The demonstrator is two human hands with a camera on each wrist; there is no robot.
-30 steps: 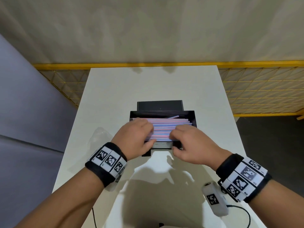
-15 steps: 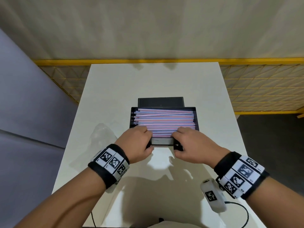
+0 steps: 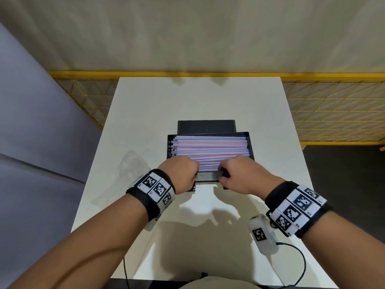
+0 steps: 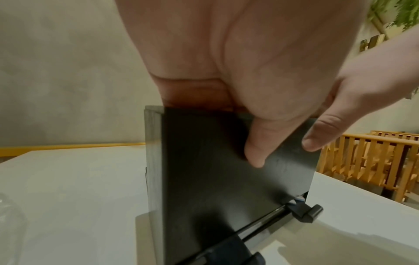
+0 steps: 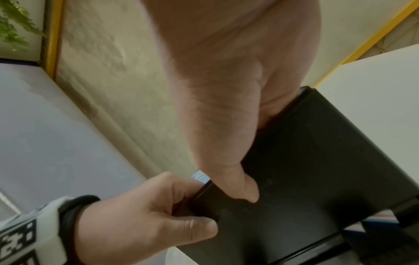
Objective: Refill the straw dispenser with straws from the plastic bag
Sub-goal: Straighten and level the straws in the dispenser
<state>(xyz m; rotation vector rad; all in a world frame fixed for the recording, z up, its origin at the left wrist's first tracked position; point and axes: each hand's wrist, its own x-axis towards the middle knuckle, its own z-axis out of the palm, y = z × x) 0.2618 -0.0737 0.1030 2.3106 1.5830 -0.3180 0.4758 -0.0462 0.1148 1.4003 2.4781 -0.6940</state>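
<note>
My left hand (image 3: 180, 174) and right hand (image 3: 239, 175) both gripped the black straw dispenser's (image 3: 251, 142) front wall; pulling it might have tipped the dispenser, spilling the straws (image 3: 210, 150).

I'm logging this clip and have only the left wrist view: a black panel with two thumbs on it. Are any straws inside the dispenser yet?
Observer: Yes. From the head view the straw dispenser is open on top and packed with pink and blue straws lying side to side.
Operator: Where do the left fingers go?
Observer: The left hand curls them over the near rim onto the straws, so its grip pinches the front wall.
Operator: And the other hand?
Observer: The right hand mirrors that grip further right on the same rim.
</note>
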